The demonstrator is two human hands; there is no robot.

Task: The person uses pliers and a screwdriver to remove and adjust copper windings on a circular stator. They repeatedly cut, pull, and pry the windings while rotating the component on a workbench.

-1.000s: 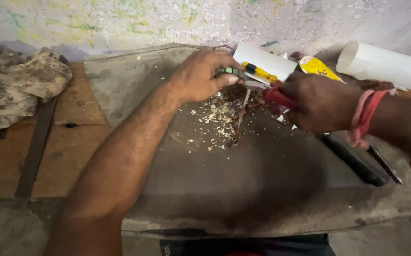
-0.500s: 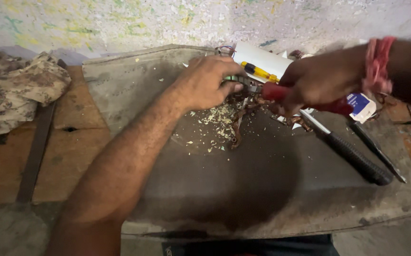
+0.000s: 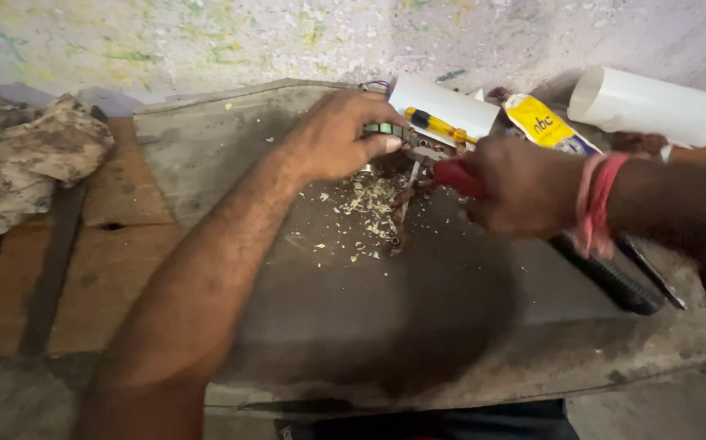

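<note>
My left hand [image 3: 343, 134] is closed on a small green and metal part [image 3: 383, 130] at the back of a grey slab [image 3: 418, 326]. My right hand [image 3: 524, 186], with red threads round the wrist, grips a red-handled tool [image 3: 453, 173] whose metal jaws [image 3: 422, 155] meet that part. A coil of copper-coloured wire [image 3: 400, 213] hangs down from between the hands. Pale shavings [image 3: 363, 205] lie scattered on the slab just below them.
Behind the hands lie a white tube [image 3: 444, 106] with a yellow-handled screwdriver [image 3: 439, 125] on it, a yellow packet [image 3: 549, 124] and a white roll [image 3: 653, 106]. A black-handled tool [image 3: 614, 281] lies at the right. Crumpled camouflage cloth [image 3: 23, 159] sits on the wooden bench at the left.
The view has swung back so the white roll shows again at the right. My right forearm has dropped from high on the right to level. Both hands remain on the part and tool.
</note>
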